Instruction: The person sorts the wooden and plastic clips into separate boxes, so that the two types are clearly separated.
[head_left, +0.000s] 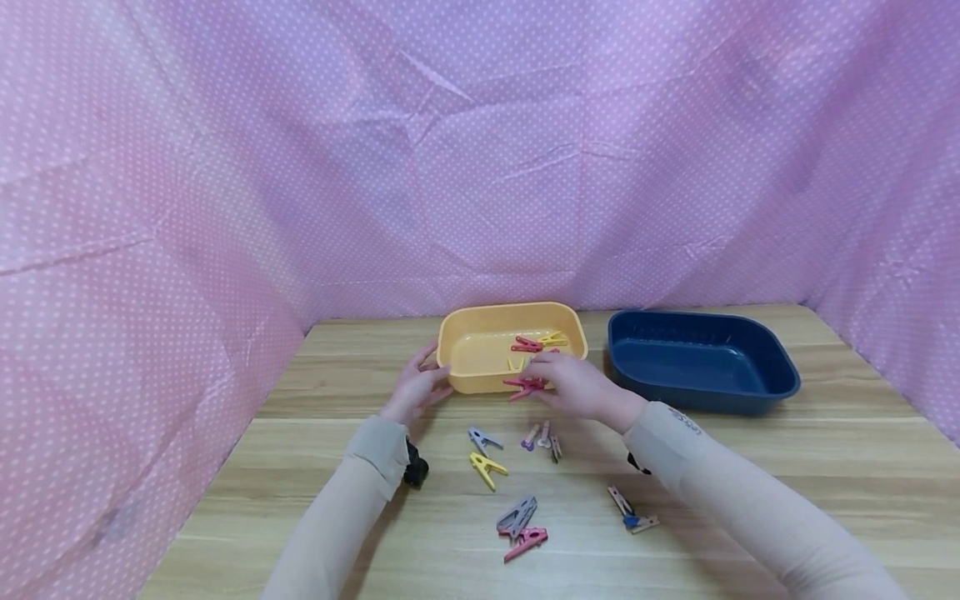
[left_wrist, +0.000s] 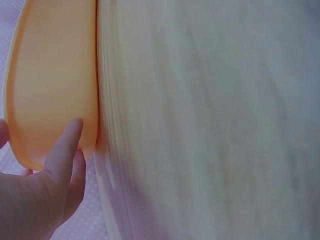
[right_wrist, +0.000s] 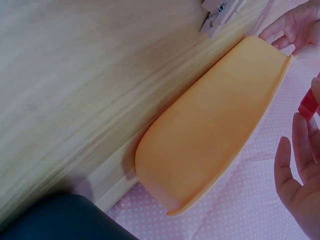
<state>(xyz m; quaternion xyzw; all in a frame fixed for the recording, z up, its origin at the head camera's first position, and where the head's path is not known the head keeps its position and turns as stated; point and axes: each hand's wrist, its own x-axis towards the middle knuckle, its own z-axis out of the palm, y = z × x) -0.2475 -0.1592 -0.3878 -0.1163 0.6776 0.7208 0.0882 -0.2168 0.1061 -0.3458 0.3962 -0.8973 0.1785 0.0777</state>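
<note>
My left hand (head_left: pixel 416 387) grips the left end of a yellow-orange basin (head_left: pixel 472 383), with fingers against its outer wall (left_wrist: pixel 55 75) and a fingertip at the rim. Above the basin's front rim, my right hand (head_left: pixel 577 387) pinches a pinkish-red clothespin (head_left: pixel 525 387); in the right wrist view only a red end (right_wrist: pixel 309 106) of it shows between the fingertips. Inside the basin lie a red clothespin (head_left: pixel 527 344) and a yellow clothespin (head_left: pixel 553 340), with another yellow clothespin (head_left: pixel 516 364) partly hidden behind the front rim.
A dark blue basin (head_left: pixel 690 392) stands to the right. On the wooden table (head_left: pixel 300 500) lie a grey clothespin (head_left: pixel 483 439), a yellow one (head_left: pixel 487 468), a larger grey one (head_left: pixel 517 517), a pink one (head_left: pixel 527 543) and several small wooden ones (head_left: pixel 531 437). Pink dotted cloth (head_left: pixel 495 167) encloses the table.
</note>
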